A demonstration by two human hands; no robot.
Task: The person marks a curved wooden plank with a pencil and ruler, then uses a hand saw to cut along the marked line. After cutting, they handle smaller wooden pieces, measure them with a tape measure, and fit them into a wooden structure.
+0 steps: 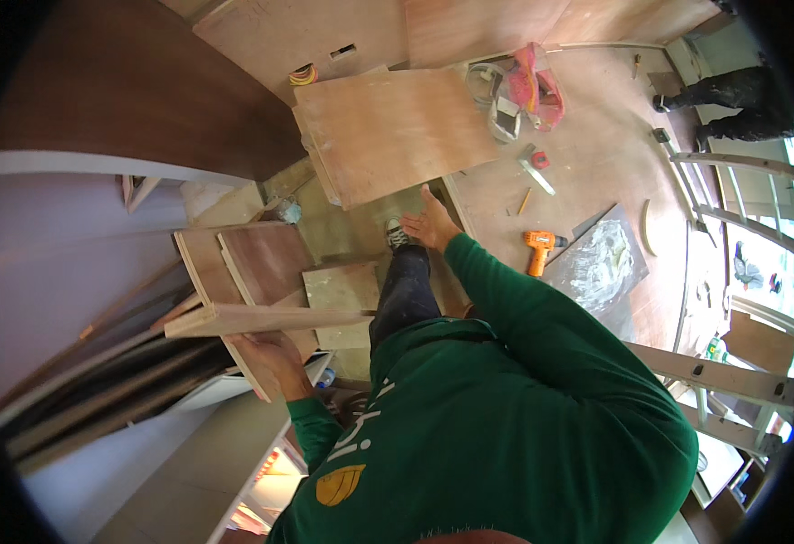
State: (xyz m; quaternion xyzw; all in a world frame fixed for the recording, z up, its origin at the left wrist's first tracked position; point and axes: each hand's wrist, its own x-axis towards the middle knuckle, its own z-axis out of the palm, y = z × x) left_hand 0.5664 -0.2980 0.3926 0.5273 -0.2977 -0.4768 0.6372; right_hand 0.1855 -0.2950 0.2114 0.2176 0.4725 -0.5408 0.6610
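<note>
My left hand is at the lower left, against the underside of a narrow plywood board that it supports; some of its fingers are hidden behind the wood. Beyond it, plywood panels lean beside a pale wooden box-like block. My right hand reaches forward, fingers apart and nothing in it. It is close to the near edge of a large plywood sheet, which lies stacked on other sheets. My shoe shows just left of that hand.
On the plywood floor to the right are an orange cordless drill, a paste-smeared board, a red tape measure and a pink bag. A ladder stands at the right, near another person's legs. Long strips lean at the left.
</note>
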